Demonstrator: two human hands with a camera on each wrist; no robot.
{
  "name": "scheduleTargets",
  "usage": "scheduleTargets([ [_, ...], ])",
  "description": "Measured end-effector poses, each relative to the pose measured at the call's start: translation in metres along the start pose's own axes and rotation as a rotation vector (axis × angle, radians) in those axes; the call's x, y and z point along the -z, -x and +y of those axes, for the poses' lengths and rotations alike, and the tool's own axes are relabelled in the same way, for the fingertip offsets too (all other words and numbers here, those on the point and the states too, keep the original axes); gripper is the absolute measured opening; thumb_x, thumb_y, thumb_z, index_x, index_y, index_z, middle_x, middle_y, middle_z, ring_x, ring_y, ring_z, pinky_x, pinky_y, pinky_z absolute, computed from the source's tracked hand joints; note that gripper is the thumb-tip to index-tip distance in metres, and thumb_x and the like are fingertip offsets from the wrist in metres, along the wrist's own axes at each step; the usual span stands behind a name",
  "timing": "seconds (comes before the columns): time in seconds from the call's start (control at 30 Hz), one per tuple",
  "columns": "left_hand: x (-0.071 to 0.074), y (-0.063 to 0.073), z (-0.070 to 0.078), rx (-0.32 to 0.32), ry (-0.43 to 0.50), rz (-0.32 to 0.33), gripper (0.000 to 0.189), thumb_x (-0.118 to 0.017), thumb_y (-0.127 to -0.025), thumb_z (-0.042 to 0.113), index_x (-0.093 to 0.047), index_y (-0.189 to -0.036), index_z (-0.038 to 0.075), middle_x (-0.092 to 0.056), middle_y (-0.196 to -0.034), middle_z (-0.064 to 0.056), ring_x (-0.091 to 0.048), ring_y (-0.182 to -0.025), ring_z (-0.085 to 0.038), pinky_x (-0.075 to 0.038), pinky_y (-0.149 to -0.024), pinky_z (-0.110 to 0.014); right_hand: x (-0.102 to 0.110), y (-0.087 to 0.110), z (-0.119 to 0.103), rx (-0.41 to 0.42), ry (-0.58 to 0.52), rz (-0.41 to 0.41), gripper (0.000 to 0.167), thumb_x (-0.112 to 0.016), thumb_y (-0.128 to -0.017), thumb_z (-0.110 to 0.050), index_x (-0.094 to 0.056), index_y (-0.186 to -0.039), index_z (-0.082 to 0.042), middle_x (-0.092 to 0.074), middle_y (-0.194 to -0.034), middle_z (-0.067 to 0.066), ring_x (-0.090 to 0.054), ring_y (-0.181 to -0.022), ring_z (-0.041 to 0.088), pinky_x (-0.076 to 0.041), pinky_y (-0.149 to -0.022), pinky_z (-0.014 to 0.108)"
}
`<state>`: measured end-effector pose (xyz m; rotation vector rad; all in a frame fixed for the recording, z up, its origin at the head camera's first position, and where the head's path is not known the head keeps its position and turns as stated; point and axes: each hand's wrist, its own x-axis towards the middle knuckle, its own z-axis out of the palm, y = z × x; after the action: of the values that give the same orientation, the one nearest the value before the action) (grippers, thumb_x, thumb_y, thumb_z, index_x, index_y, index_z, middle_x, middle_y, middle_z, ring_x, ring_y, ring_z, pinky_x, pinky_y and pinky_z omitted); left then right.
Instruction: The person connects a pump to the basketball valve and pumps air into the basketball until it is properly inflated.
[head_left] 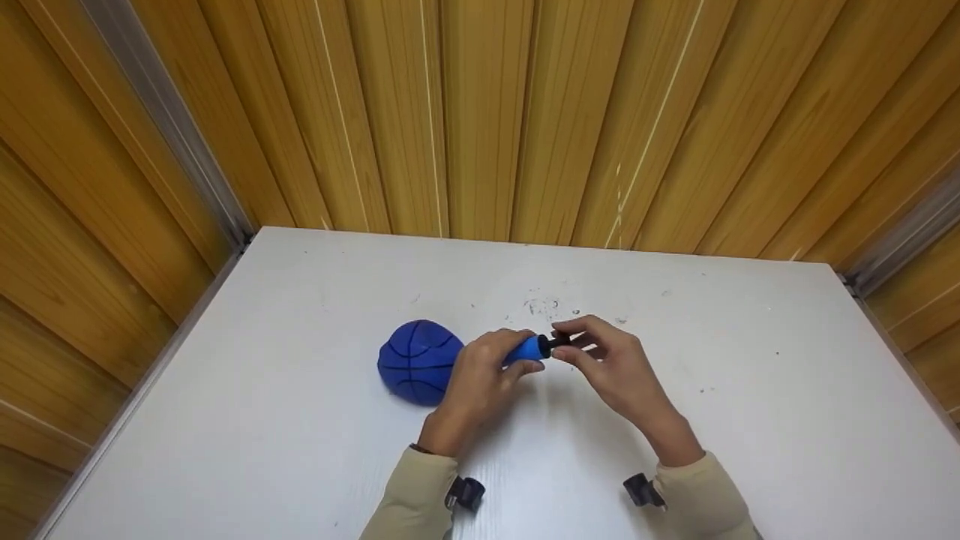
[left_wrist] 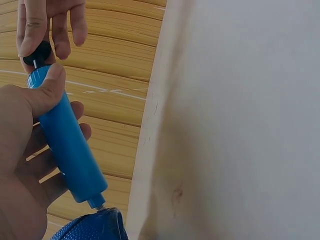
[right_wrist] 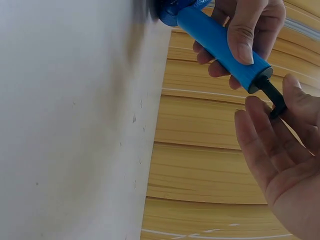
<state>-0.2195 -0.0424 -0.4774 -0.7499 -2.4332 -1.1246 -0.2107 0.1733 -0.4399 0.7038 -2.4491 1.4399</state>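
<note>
A blue hand pump is gripped round its barrel by my left hand, thumb along the near end. Its nozzle end meets a dented blue ball with black basketball lines, partly hidden behind the left hand in the head view. At the pump's other end, my right hand pinches the black handle between thumb and fingers. A short length of black rod shows between handle and barrel.
The white table reaches back to a wood-patterned panel wall. Dark scuff marks dot its surface behind the hands. Metal posts stand at both far corners.
</note>
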Motion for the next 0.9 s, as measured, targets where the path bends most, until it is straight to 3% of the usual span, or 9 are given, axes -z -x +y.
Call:
scheduleTargets([
  [0.37, 0.004, -0.002, 0.0, 0.0, 0.007, -0.031, 0.033, -0.083, -0.093, 0.025, -0.077, -0.122, 0.01, -0.076, -0.112, -0.003, -0.07, -0.108, -0.021, -0.056, -0.098, -0.039, 0.02, 0.0, -0.004, 0.154, 0.049, -0.023, 0.031, -0.085, -0.089, 0.0, -0.076, -0.118, -0.009, -0.076, -0.106, -0.002, -0.073, -0.087, 0.016, -0.061, -0.077, 0.027],
  [0.73, 0.004, -0.001, -0.001, 0.058, 0.034, -0.04, 0.035, -0.082, -0.095, 0.027, -0.076, -0.125, 0.01, -0.076, -0.117, -0.002, -0.07, -0.111, -0.021, -0.056, -0.1, -0.039, 0.075, 0.01, -0.022, 0.14, 0.071, 0.116, 0.04, -0.082, -0.084, 0.016, -0.078, -0.117, -0.005, -0.076, -0.109, 0.003, -0.071, -0.092, 0.014, -0.058, -0.084, 0.02],
  [0.9, 0.005, -0.001, 0.001, 0.07, 0.02, -0.057, 0.035, -0.081, -0.095, 0.025, -0.076, -0.126, 0.01, -0.076, -0.119, -0.003, -0.07, -0.113, -0.022, -0.055, -0.101, -0.04, 0.085, 0.012, -0.028, 0.104, 0.077, 0.071, 0.04, -0.082, -0.087, 0.011, -0.078, -0.121, -0.008, -0.076, -0.112, 0.002, -0.072, -0.097, 0.014, -0.057, -0.087, 0.02],
])
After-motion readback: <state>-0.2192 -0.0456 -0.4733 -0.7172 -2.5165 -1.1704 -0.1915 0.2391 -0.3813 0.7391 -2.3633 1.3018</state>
